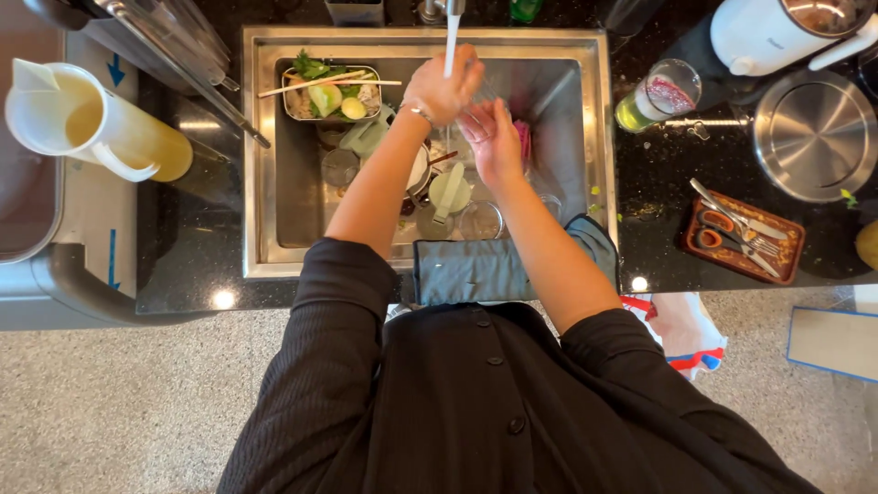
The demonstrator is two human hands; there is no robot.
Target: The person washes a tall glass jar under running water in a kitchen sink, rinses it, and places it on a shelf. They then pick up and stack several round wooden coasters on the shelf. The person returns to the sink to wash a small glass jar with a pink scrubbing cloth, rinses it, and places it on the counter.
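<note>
Sink floor: I see it crowded with clear glasses (480, 220) and a pale green lid (449, 192).
Left wall: bare steel sink basin (283, 183) strip, passable.
Rear left: metal food tray (331, 93) blocks.

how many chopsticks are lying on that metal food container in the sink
2, both lying across the top of the metal container at the sink's back left: chopsticks crossing near their right ends. More may be hidden among the dishes below.
</note>
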